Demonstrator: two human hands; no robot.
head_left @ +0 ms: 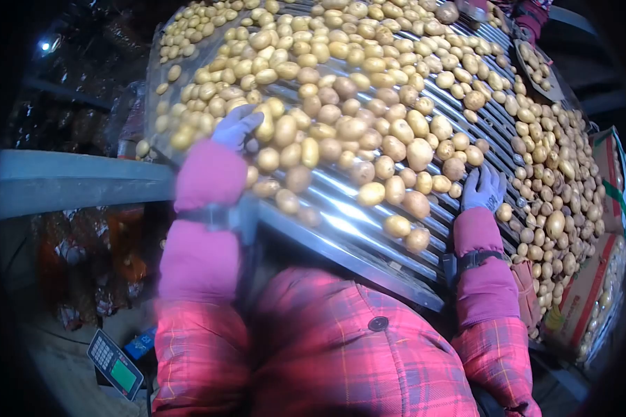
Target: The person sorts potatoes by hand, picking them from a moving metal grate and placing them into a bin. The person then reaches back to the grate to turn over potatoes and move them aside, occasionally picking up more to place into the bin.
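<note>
Many potatoes (419,154) lie over a sloping bed of metal rollers (341,221). My left hand (238,127), in a pale glove, is among the potatoes on the left side, its fingers curled against a yellow potato (265,125). Some blur softens this hand. On the right, my right hand (483,189), also gloved, rests palm down at the edge of the potatoes, fingers apart and pointing away from me. No potato shows in its grasp; a few small ones lie just beside it.
A metal rail (355,254) edges the rollers near my body. More potatoes (555,224) lie on the right, beside cardboard boxes (576,306). A blue-grey beam (83,182) runs at left, above a scale display (123,375). Another person's sleeve (532,17) shows at top right.
</note>
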